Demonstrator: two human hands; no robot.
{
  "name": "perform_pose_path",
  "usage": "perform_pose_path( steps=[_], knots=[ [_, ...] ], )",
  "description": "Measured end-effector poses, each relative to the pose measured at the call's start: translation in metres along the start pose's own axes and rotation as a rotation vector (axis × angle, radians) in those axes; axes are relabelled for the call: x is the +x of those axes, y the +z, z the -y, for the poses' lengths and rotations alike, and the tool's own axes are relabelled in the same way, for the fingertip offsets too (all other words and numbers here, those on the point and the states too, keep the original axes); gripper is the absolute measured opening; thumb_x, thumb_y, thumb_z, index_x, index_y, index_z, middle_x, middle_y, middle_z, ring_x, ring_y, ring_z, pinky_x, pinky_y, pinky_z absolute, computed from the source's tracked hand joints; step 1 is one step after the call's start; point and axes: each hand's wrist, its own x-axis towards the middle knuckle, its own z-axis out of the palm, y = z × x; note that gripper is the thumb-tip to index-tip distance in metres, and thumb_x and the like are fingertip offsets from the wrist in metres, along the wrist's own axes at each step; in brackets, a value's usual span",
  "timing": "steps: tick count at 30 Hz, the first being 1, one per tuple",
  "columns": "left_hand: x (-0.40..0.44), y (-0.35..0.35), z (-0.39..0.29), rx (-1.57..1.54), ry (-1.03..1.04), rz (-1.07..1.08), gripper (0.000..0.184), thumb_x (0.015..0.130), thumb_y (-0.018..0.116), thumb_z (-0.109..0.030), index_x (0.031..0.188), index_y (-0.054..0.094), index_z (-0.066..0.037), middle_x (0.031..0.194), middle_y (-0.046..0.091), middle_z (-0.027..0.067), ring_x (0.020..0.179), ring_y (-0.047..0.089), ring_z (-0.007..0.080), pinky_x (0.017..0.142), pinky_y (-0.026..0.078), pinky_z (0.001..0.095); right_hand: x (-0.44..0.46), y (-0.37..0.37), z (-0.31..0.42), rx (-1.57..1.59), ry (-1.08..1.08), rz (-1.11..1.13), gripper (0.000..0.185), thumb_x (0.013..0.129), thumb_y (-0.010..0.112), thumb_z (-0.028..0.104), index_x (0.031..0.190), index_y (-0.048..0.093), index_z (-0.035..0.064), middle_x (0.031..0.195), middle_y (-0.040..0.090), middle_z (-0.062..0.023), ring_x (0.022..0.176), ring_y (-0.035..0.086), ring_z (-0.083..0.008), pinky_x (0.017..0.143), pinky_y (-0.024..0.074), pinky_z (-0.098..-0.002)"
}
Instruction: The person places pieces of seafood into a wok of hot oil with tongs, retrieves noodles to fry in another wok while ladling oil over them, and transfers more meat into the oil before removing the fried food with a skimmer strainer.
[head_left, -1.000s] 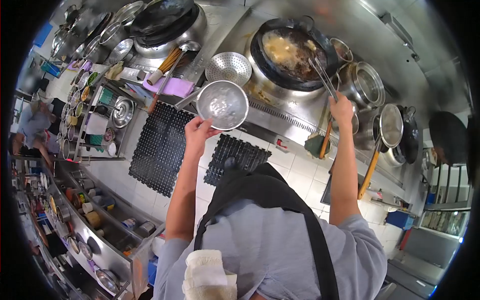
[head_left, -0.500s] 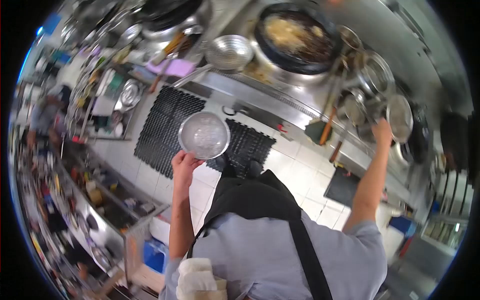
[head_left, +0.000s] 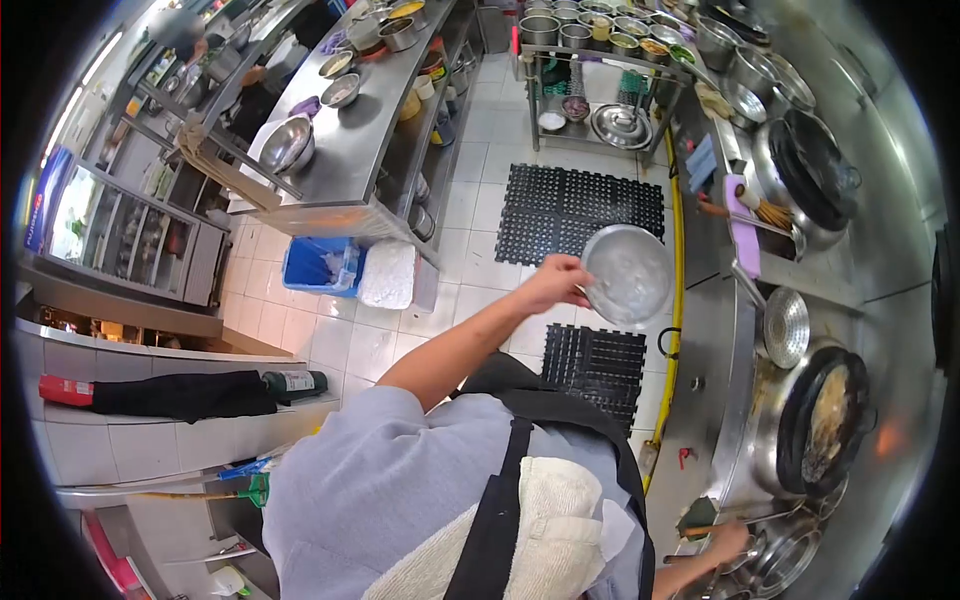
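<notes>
My left hand [head_left: 555,283] grips the near rim of a round metal bowl [head_left: 630,275], held out over the floor. The bowl's inside looks pale and shiny; I cannot tell whether liquid is in it. At the lower right, my right hand [head_left: 728,542] is curled among utensil handles beside several metal pots [head_left: 785,560]. What its fingers hold is not clear. Just beyond it is a black-rimmed wok [head_left: 850,395] with food in bubbling oil. A perforated ladle [head_left: 787,327] rests on the stove edge past the wok.
Rubber mats [head_left: 575,210] lie on the tiled floor. A steel worktable [head_left: 365,165] stands left, with a blue bin [head_left: 305,265] and white tub [head_left: 388,275] at its end. Ahead is a rack [head_left: 600,60] of food containers. A yellow pipe [head_left: 680,240] runs along the stove base.
My view has swung left, so the stove now lies along the right side. The bowl is still in my left hand. My right hand remains among the utensils, now low in view.
</notes>
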Motion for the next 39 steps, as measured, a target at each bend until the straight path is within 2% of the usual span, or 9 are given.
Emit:
perform_pose_path(
  steps=[2, 5, 9, 15, 19, 22, 31, 37, 39],
  knots=[
    [0.009, -0.067, -0.012, -0.070, 0.014, -0.147, 0.015, 0.087, 0.065, -0.007, 0.093, 0.060, 0.006, 0.093, 0.064, 0.0157, 0.079, 0.071, 0.0303, 0.070, 0.063, 0.0360, -0.005, 0.043, 0.108, 0.656, 0.019, 0.146, 0.026, 0.086, 0.064, 0.013, 0.108, 0.066, -0.0013, 0.094, 0.069, -0.0127, 0.077, 0.066, -0.0284, 0.066, 0.0552, -0.0404],
    [0.013, -0.175, -0.049, -0.197, 0.097, -0.312, 0.015, 0.087, 0.065, -0.004, 0.095, 0.058, 0.007, 0.098, 0.063, 0.0175, 0.080, 0.070, 0.0325, 0.072, 0.063, 0.0394, -0.045, 0.089, 0.254, 0.856, -0.019, 0.683, 0.030, 0.088, 0.063, 0.028, 0.095, 0.073, 0.0005, 0.080, 0.072, -0.0137, 0.065, 0.069, -0.0219, 0.060, 0.0541, -0.0341],
    [0.025, -0.348, -0.095, -0.382, 0.360, -0.629, 0.009, 0.088, 0.058, 0.003, 0.096, 0.055, 0.006, 0.092, 0.062, 0.0175, 0.077, 0.069, 0.0325, 0.070, 0.064, 0.0406, -0.123, 0.060, 0.398, 0.840, -0.198, 0.852, 0.025, 0.088, 0.061, 0.025, 0.093, 0.072, 0.0037, 0.074, 0.070, -0.0125, 0.054, 0.065, -0.0191, 0.049, 0.0491, -0.0317],
    [0.010, -0.541, -0.156, -0.547, 0.552, -0.792, 0.011, 0.087, 0.060, 0.006, 0.094, 0.052, 0.006, 0.093, 0.062, 0.0190, 0.078, 0.069, 0.0341, 0.068, 0.064, 0.0439, -0.133, 0.031, 0.470, 0.793, -0.204, 0.912, 0.021, 0.088, 0.059, 0.022, 0.092, 0.071, 0.0047, 0.072, 0.069, -0.0107, 0.053, 0.064, -0.0182, 0.045, 0.0455, -0.0304],
    [0.021, -0.580, -0.183, -0.637, 0.712, -0.936, 0.013, 0.088, 0.060, 0.005, 0.098, 0.051, 0.005, 0.095, 0.062, 0.0205, 0.081, 0.069, 0.0361, 0.070, 0.063, 0.0452, -0.121, 0.020, 0.477, 0.767, -0.155, 0.894, 0.019, 0.088, 0.058, 0.020, 0.092, 0.069, 0.0054, 0.070, 0.068, -0.0096, 0.051, 0.064, -0.0177, 0.042, 0.0431, -0.0296],
    [0.021, -0.578, -0.194, -0.753, 0.533, -0.893, 0.011, 0.089, 0.059, 0.004, 0.099, 0.053, 0.003, 0.095, 0.063, 0.0197, 0.084, 0.068, 0.0360, 0.074, 0.061, 0.0463, -0.111, 0.014, 0.479, 0.735, -0.128, 0.890, 0.017, 0.088, 0.057, 0.018, 0.091, 0.069, 0.0059, 0.069, 0.067, -0.0087, 0.050, 0.063, -0.0172, 0.040, 0.0413, -0.0290],
    [0.037, -0.557, -0.242, -0.388, 0.462, -0.674, 0.019, 0.087, 0.053, 0.006, 0.104, 0.059, 0.001, 0.104, 0.067, 0.0196, 0.093, 0.068, 0.0319, 0.078, 0.058, 0.0435, -0.059, 0.047, 0.551, 0.818, 0.048, 0.936, 0.017, 0.093, 0.061, 0.019, 0.097, 0.066, 0.0045, 0.071, 0.068, -0.0058, 0.052, 0.064, -0.0152, 0.040, 0.0433, -0.0274],
    [0.129, -0.650, -0.293, -0.588, 0.498, -0.602, 0.037, 0.089, 0.055, 0.003, 0.125, 0.047, -0.002, 0.108, 0.062, 0.0206, 0.094, 0.066, 0.0390, 0.081, 0.057, 0.0480, -0.068, 0.029, 0.629, 0.858, -0.047, 1.001, 0.018, 0.094, 0.062, 0.019, 0.101, 0.067, 0.0032, 0.072, 0.068, -0.0059, 0.055, 0.064, -0.0140, 0.043, 0.0456, -0.0274],
    [0.153, -0.661, -0.307, -0.645, 0.485, -0.670, 0.050, 0.093, 0.056, -0.005, 0.138, 0.034, -0.004, 0.125, 0.049, 0.0237, 0.103, 0.061, 0.0433, 0.084, 0.055, 0.0506, -0.078, 0.023, 0.653, 0.822, -0.091, 0.993, 0.018, 0.094, 0.062, 0.018, 0.102, 0.067, 0.0026, 0.073, 0.068, -0.0060, 0.056, 0.064, -0.0139, 0.044, 0.0459, -0.0273]
  ],
)
